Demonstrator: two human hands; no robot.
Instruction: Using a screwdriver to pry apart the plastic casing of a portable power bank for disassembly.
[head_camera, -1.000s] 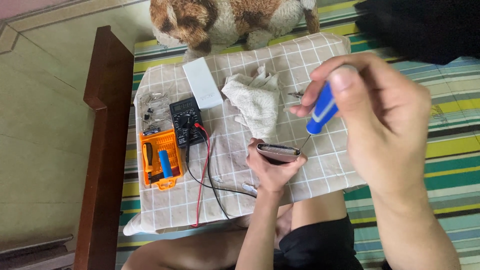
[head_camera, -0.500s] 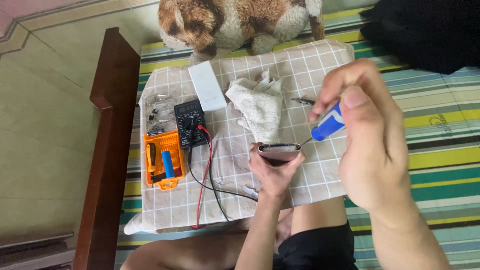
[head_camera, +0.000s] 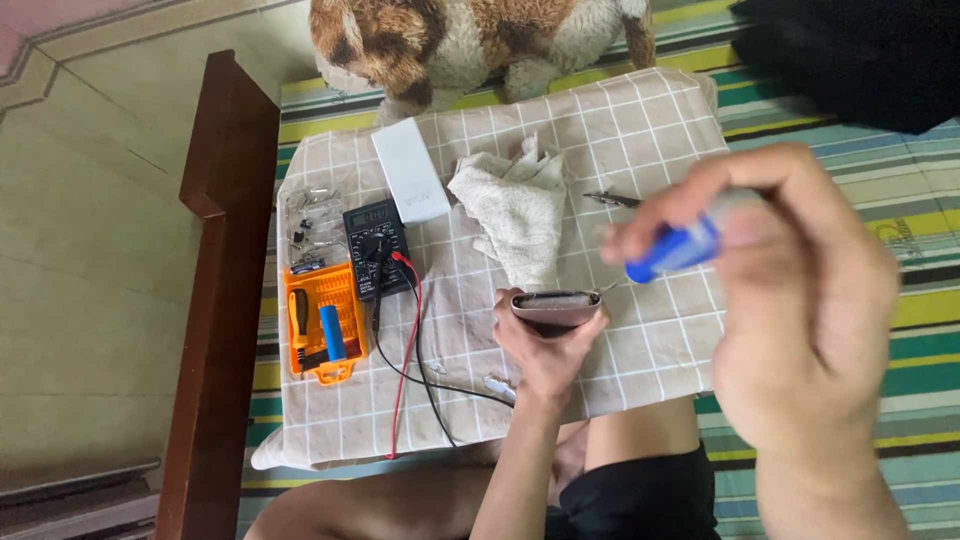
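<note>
Blue screwdriver (head_camera: 678, 248) in rt hand (head_camera: 800, 310), phone (head_camera: 556, 306) in left hand (head_camera: 548, 352)

My left hand (head_camera: 548, 345) reaches forward from a bent arm, the fingers curled in a grip, palm turned away from me. My right hand (head_camera: 790, 300) is raised close to the camera, blurred, the fingers pinched together.

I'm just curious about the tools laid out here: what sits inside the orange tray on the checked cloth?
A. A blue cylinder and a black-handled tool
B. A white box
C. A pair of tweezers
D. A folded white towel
A: the orange tray holds a blue cylinder beside a black-handled tool, while the towel, white box and tweezers lie elsewhere on the checked cloth.
</note>
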